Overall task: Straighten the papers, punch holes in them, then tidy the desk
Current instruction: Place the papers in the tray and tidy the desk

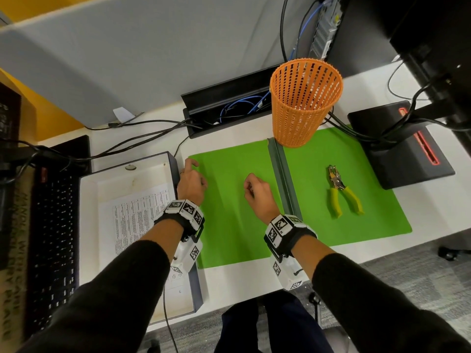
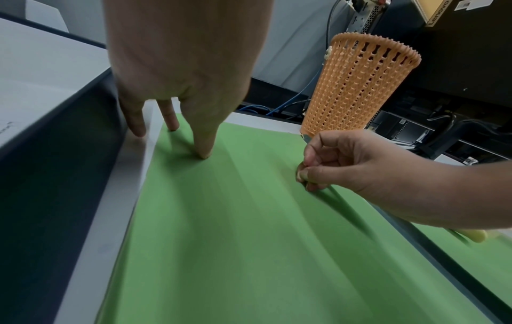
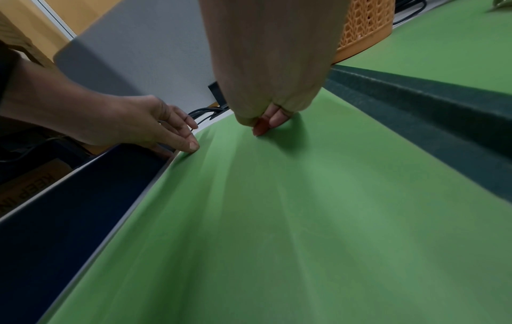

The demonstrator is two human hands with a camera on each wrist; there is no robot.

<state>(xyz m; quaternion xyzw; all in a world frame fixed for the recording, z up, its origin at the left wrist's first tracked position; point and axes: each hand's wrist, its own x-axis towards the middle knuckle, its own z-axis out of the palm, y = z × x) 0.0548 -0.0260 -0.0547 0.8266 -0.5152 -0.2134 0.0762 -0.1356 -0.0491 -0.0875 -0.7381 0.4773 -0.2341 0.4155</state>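
An open green folder point(image 1: 229, 225) with a dark spine point(image 1: 284, 179) lies flat on the white desk. My left hand point(image 1: 190, 174) rests at the folder's left edge with its fingers straight, their tips touching the folder point(image 2: 205, 153) and the desk beside the box. My right hand point(image 1: 252, 189) hovers low over the folder's left half with its fingertips point(image 3: 262, 128) curled and pinched together on the green surface; I see nothing between them. The yellow-handled hole punch point(image 1: 341, 192) lies on the folder's right half. Printed papers point(image 1: 137, 215) lie in a white box point(image 1: 127, 163) at the left.
An orange mesh basket point(image 1: 303, 103) stands on the folder's far edge by the spine. A black keyboard point(image 1: 53, 245) sits left of the box. A monitor stand point(image 1: 400, 149) is at the right, and an open cable tray point(image 1: 229, 108) with wires runs along the back.
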